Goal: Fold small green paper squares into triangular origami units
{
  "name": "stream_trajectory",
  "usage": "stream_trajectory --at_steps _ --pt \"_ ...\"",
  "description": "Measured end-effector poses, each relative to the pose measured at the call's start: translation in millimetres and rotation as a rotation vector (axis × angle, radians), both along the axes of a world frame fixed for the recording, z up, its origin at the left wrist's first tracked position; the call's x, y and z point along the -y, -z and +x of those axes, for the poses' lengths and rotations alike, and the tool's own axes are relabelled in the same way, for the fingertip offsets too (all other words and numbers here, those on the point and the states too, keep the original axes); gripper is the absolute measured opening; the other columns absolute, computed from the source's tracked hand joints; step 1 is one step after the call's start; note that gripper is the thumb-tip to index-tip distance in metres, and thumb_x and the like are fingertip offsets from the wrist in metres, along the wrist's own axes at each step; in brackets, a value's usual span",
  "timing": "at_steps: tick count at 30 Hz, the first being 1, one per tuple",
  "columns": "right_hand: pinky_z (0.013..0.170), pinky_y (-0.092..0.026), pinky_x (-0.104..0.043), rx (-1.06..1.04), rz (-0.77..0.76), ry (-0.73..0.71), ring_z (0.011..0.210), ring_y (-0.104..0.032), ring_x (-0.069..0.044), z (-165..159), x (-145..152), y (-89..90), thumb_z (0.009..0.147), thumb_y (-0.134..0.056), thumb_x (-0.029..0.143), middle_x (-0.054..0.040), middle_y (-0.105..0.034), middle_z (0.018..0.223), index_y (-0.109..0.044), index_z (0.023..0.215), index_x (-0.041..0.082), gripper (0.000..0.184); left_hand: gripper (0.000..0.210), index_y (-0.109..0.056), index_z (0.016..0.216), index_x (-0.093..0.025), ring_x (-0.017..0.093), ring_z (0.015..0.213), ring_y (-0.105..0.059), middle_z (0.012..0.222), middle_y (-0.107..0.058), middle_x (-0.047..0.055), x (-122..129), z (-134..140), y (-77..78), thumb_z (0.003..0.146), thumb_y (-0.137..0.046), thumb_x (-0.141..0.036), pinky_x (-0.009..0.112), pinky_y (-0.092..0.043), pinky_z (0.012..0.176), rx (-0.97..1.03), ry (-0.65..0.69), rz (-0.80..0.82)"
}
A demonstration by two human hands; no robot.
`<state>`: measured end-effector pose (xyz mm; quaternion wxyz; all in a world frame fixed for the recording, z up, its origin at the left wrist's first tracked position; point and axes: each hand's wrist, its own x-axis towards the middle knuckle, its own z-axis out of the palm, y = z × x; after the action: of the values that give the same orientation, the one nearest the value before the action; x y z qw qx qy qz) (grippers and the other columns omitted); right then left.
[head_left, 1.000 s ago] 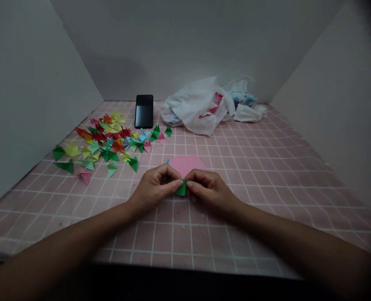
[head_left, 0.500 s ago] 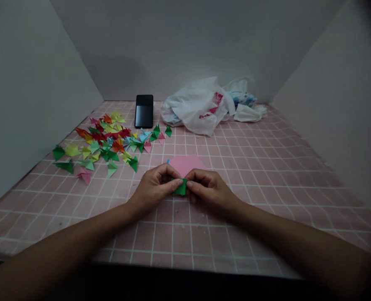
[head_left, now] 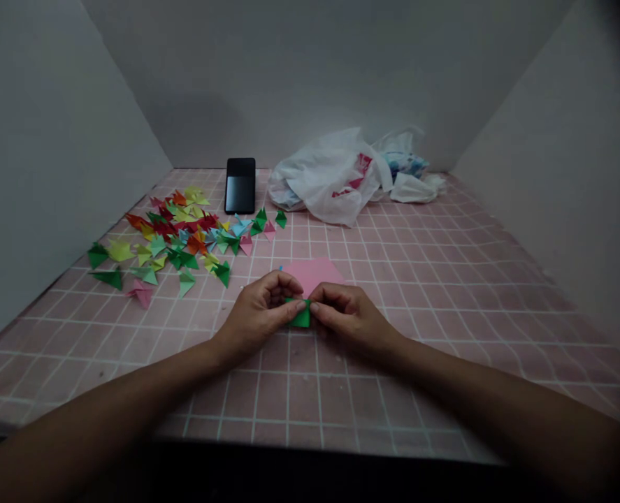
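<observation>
A small folded piece of green paper (head_left: 301, 318) is held between my two hands, low over the table. My left hand (head_left: 261, 304) pinches its left side, thumb on top and fingers curled behind. At its right upper corner, the thumb and forefinger of my right hand (head_left: 352, 313) close on the paper. Just beyond the hands lies pink paper (head_left: 317, 272), partly covered by my fingers, with a sliver of blue at its left edge. The underside of the green paper is hidden.
Many folded paper shapes (head_left: 197, 241) in several colours lie spread at the left. Behind them a black phone (head_left: 240, 186) leans upright. White plastic bags (head_left: 330, 178) rest at the back. Pale walls enclose the table with its pink checked cloth (head_left: 446, 307).
The green paper has turned slightly and shows a flatter, squarer face. Both hands stay almost in place, with only small finger shifts.
</observation>
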<state>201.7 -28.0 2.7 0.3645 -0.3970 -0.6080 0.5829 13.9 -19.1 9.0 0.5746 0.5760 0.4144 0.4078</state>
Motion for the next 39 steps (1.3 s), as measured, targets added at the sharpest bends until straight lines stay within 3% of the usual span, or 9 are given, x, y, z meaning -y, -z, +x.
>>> stream_trajectory --at_steps 10,16,21,25,29,36,39 --pt "0.049 -0.031 -0.023 -0.007 -0.085 -0.059 0.050 -0.044 -0.009 1.5 -1.3 1.5 0.089 -0.059 0.041 0.0045 -0.051 0.056 -0.055 0.073 0.019 0.028 0.029 -0.054 0.092 -0.018 0.011 0.076 -0.060 0.084 -0.061 -0.001 0.2 -0.5 2.8 0.074 -0.077 -0.022 0.023 -0.048 0.068 0.027 0.083 -0.048" --pt "0.053 -0.033 -0.025 0.063 0.094 0.009 0.054 -0.045 -0.010 2.0 -2.3 -2.0 0.090 -0.056 0.034 0.0032 -0.053 0.058 -0.054 0.071 0.020 0.024 0.035 -0.053 0.100 -0.019 0.011 0.070 -0.062 0.079 -0.064 -0.002 -2.5 -2.0 0.4 0.076 -0.077 -0.026 0.023 -0.047 0.065 0.062 0.106 -0.107" --pt "0.052 -0.034 -0.025 0.043 0.041 -0.054 0.053 -0.045 -0.010 2.7 -3.5 -0.5 0.092 -0.056 0.039 0.0031 -0.053 0.059 -0.057 0.073 0.019 0.027 0.029 -0.056 0.098 -0.019 0.012 0.072 -0.062 0.082 -0.065 -0.001 0.2 -1.5 1.6 0.076 -0.074 -0.021 0.023 -0.048 0.066 -0.030 0.053 0.038" --pt "0.053 -0.034 -0.025 0.104 0.095 -0.027 0.054 -0.046 -0.010 3.3 -3.2 -0.3 0.093 -0.055 0.036 0.0028 -0.054 0.058 -0.056 0.072 0.019 0.027 0.029 -0.058 0.102 -0.018 0.012 0.070 -0.062 0.078 -0.065 -0.001 0.3 -1.7 -0.6 0.078 -0.073 -0.026 0.024 -0.048 0.064 -0.028 0.048 -0.009" --pt "0.055 -0.034 -0.026 0.200 0.195 0.029 0.056 -0.045 -0.011 3.5 -3.6 -1.0 0.092 -0.056 0.033 0.0018 -0.054 0.059 -0.055 0.069 0.020 0.027 0.022 -0.063 0.084 -0.014 0.012 0.069 -0.061 0.076 -0.065 0.001 -2.9 -3.5 -1.4 0.081 -0.071 -0.034 0.025 -0.048 0.065 -0.054 0.044 -0.064" --pt "0.053 -0.035 -0.025 0.094 0.028 -0.045 0.053 -0.047 -0.010 1.4 -4.0 -4.2 0.090 -0.060 0.036 0.0027 -0.056 0.059 -0.060 0.074 0.018 0.024 0.027 -0.064 0.075 -0.015 0.012 0.065 -0.057 0.069 -0.062 0.000 -3.6 -6.5 -2.0 0.086 -0.066 -0.039 0.023 -0.046 0.061 -0.114 -0.022 0.009" --pt "0.050 -0.034 -0.024 0.017 -0.027 0.035 0.050 -0.047 -0.010 1.2 -4.0 0.7 0.089 -0.063 0.039 0.0031 -0.057 0.059 -0.059 0.075 0.018 0.025 0.026 -0.066 0.089 -0.016 0.013 0.071 -0.062 0.076 -0.066 0.001 -4.8 -6.8 -2.7 0.090 -0.063 -0.042 0.024 -0.050 0.068 -0.043 -0.042 0.037"
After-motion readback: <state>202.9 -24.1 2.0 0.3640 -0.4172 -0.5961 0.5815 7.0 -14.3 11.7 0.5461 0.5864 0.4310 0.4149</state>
